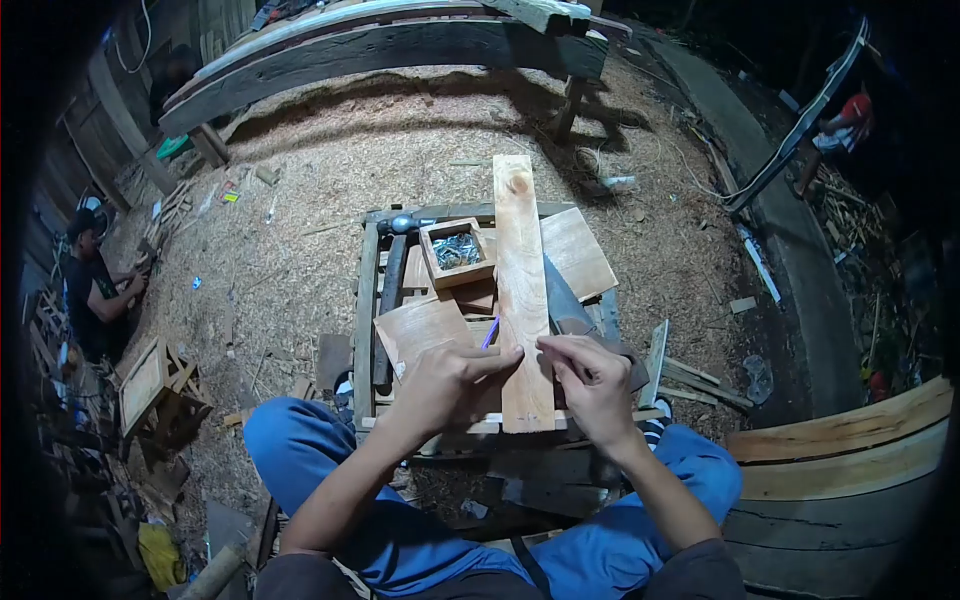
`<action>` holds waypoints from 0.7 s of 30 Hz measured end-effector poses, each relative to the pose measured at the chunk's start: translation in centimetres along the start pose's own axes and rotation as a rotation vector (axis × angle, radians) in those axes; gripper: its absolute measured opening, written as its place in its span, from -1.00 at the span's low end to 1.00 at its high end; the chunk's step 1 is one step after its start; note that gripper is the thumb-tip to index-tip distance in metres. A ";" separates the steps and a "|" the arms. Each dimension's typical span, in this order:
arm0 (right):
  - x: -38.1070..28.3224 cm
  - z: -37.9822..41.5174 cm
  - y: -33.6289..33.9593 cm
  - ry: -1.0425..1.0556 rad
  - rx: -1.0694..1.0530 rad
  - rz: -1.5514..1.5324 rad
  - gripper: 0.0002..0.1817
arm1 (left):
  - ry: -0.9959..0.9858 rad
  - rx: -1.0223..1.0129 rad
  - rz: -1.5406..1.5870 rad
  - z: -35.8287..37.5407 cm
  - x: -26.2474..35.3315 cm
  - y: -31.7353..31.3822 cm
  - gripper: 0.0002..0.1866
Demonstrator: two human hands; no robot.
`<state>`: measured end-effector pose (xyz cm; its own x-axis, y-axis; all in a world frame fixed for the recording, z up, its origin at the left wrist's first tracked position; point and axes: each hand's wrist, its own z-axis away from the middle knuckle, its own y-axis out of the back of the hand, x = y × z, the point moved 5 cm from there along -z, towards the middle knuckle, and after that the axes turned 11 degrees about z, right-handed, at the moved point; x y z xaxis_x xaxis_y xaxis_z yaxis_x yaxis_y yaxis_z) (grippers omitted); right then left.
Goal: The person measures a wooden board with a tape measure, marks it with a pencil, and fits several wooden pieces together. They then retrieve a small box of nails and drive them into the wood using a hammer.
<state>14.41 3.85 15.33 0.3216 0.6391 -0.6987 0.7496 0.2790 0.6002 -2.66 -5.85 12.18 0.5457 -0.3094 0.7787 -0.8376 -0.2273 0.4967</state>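
Note:
A long, pale wooden board [522, 260] with a knot near its far end lies lengthwise over a low slatted worktable [367, 330]. My left hand [435, 385] is closed at the board's left edge, its thumb on the upper face and the other fingers partly hidden. Against the right edge, my right hand [598, 385] is closed with its index fingertip touching the wood; anything small between its fingers cannot be made out. A small wooden box [440, 275] of shiny metal pieces sits left of the board. Partly under the board is a handsaw's grey blade [565, 300].
A hammer [393, 300] lies along the table's left side. Thin wooden panels [425, 335] flank the board. Ahead stands a long timber bench [400, 50]; sawdust covers the ground. A person [92, 290] crouches at far left. Planks [850, 450] lie at right.

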 end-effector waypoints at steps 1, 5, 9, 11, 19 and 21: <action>0.6 0.2 -0.1 -0.006 -0.014 -0.031 -0.73 | 0.029 0.014 0.062 0.3 -0.6 -0.2 -0.58; 0.1 0.2 -0.3 0.029 -0.044 -0.058 -0.66 | 0.044 0.029 0.014 0.1 0.6 -0.1 -0.67; 0.0 0.0 -0.7 0.055 -0.070 -0.073 -0.76 | 0.035 0.041 -0.073 0.3 0.7 -0.3 -0.71; 0.2 -0.2 -0.8 0.027 -0.102 -0.081 -0.78 | 0.045 0.033 -0.079 0.5 0.7 -0.1 -0.71; -0.5 -0.4 -0.8 0.040 -0.116 -0.011 -0.78 | 0.023 0.056 -0.111 0.7 0.2 -0.1 -0.66; -0.3 -0.2 -1.0 0.045 -0.104 -0.038 -0.78 | 0.029 0.053 -0.098 0.8 0.2 -0.1 -0.64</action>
<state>13.41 3.56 15.01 0.2664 0.6576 -0.7047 0.6960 0.3745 0.6126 -2.50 -6.65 11.98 0.6233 -0.2563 0.7388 -0.7775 -0.3040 0.5505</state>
